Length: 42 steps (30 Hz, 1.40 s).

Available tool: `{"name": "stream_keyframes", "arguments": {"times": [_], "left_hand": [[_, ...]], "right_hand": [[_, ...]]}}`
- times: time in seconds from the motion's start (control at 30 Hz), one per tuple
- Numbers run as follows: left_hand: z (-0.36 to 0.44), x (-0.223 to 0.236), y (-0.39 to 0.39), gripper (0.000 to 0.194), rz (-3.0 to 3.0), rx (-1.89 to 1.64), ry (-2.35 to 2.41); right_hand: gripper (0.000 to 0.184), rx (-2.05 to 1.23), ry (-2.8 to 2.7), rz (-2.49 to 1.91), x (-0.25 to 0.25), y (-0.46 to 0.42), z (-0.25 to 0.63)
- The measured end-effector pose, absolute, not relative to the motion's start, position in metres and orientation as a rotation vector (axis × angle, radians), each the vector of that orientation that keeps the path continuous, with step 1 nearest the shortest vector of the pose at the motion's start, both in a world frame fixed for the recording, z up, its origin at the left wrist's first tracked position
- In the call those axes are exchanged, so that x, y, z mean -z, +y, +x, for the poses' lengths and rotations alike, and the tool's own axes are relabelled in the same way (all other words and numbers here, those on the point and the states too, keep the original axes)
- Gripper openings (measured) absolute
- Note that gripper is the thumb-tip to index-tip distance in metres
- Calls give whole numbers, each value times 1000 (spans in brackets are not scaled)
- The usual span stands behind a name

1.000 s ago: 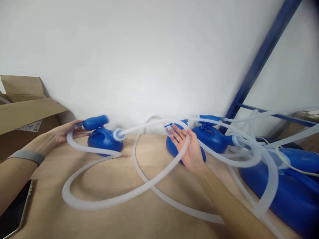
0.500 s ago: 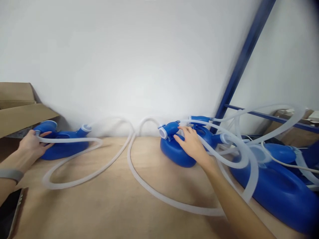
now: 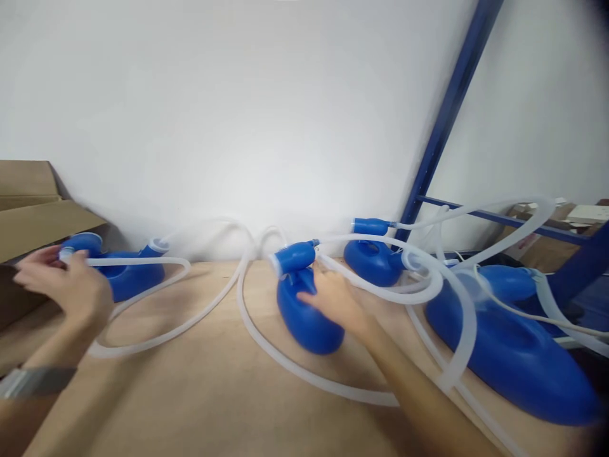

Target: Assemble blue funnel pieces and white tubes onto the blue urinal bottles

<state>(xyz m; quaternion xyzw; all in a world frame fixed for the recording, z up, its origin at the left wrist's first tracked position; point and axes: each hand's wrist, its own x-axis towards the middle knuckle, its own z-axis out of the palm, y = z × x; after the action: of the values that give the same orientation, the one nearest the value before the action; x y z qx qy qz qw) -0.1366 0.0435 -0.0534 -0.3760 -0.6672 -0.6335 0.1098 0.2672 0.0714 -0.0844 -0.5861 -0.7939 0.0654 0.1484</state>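
Several blue plastic bottles with clear white hoses lie on a wooden table [image 3: 200, 393]. My right hand [image 3: 335, 303] grips the middle blue bottle [image 3: 304, 317] by its side, just under its blue capped spout [image 3: 291, 259]. My left hand [image 3: 71, 285] hovers in front of the left blue bottle [image 3: 128, 276], its fingers pinched near that bottle's white hose [image 3: 137, 261]; motion blur hides whether it holds the hose. A long hose loop [image 3: 285, 365] runs across the table between the bottles.
A cardboard box [image 3: 33, 216] stands at the far left. Another small blue bottle [image 3: 373, 260] and a large blue one [image 3: 504, 352] lie at the right amid tangled hoses. A blue metal rack post [image 3: 447, 114] rises against the white wall.
My right hand has dragged the middle bottle toward me and turned it. My left hand has lifted off the left bottle and come nearer. The view has shifted a little left.
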Motion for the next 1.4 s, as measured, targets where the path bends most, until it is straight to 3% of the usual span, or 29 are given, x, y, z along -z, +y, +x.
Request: {"name": "stream_keyframes", "arguments": {"times": [0.1,0.17,0.23,0.3,0.37,0.47,0.8,1.07,1.17,1.3,1.4], "left_hand": [[-58,83,31,36,-1571,1799,-1979],[-7,103,27,52,-1963,1753,-1960],[32,115,29,71,-2270,1736,-1996],[54,119,37,68,-2266,1788,-2051],[62,116,49,57,-2190,1819,-2076],[60,109,61,44,-2134,1782,-2068],[56,109,69,37,-2088,1745,-2089],[30,125,86,53,-2117,1961,-2366],[9,124,83,51,-2341,1797,-2397],[-29,118,83,34,-2380,1452,-2462],[-61,111,82,36,-2427,1165,-2548]], "right_hand": [[93,-320,-2275,-1612,70,47,258],[103,-597,-2252,-1469,61,38,258],[98,-828,-2216,-1316,55,37,260],[78,-693,-2179,-1300,54,44,259],[62,-235,-2158,-1325,60,56,255],[67,167,-2200,-1214,75,77,248],[70,312,-2222,-1245,93,75,231],[72,168,-2194,-1353,88,74,240],[71,144,-2239,-1373,82,73,242],[66,80,-2276,-1384,74,71,247],[62,38,-2318,-1368,70,70,253]]}}
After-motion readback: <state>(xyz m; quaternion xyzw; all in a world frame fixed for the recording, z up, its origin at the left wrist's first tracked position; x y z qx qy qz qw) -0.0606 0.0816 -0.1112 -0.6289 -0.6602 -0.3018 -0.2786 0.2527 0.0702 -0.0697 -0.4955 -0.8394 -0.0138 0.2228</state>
